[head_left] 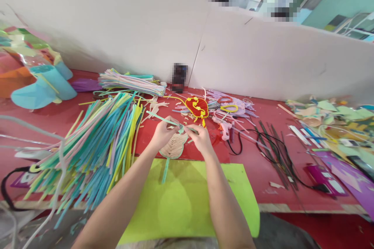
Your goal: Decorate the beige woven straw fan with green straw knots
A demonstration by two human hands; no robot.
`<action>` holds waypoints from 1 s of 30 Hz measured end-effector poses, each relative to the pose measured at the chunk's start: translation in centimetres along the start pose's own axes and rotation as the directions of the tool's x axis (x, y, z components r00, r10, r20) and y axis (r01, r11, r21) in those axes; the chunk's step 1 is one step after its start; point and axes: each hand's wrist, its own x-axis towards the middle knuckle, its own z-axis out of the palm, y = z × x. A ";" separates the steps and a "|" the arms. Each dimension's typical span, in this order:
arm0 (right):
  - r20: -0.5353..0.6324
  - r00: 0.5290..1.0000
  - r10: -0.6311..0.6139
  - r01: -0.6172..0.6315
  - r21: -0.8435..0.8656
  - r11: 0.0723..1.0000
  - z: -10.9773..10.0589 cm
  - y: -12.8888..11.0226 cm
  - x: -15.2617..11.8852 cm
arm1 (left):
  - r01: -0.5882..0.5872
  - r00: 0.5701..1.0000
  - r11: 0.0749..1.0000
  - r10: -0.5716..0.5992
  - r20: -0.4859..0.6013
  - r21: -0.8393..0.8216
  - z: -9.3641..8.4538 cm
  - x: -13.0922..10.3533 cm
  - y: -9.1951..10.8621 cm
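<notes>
My left hand [166, 132] pinches a mint-green pipe cleaner [160, 117], whose free end sticks out to the upper left. My right hand [199, 137] is closed at the other end of it, with fingertips meeting those of the left. Just below my fingers lies a beige, fan-shaped piece [172, 147] with a woven look, a mint-green edge and a green handle pointing toward me. Beyond my right hand is a red fan-shaped piece [196, 107] with yellow trim. My fingers partly hide where the pipe cleaner meets the beige piece.
Loose pipe cleaners [96, 144] lie heaped at the left, with a bundle [131, 81] behind. A pink glue gun [224, 127] with black cable and yellow-handled scissors [229, 108] lie right. A lime-green sheet [187, 202] covers the table's front edge. A white partition [239, 54] stands behind.
</notes>
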 end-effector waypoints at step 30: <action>-0.032 0.998 0.063 -0.058 0.121 0.991 2.6 0.1 -0.7 | -0.038 0.943 0.957 0.129 -0.306 0.288 1.5 -0.8 -0.3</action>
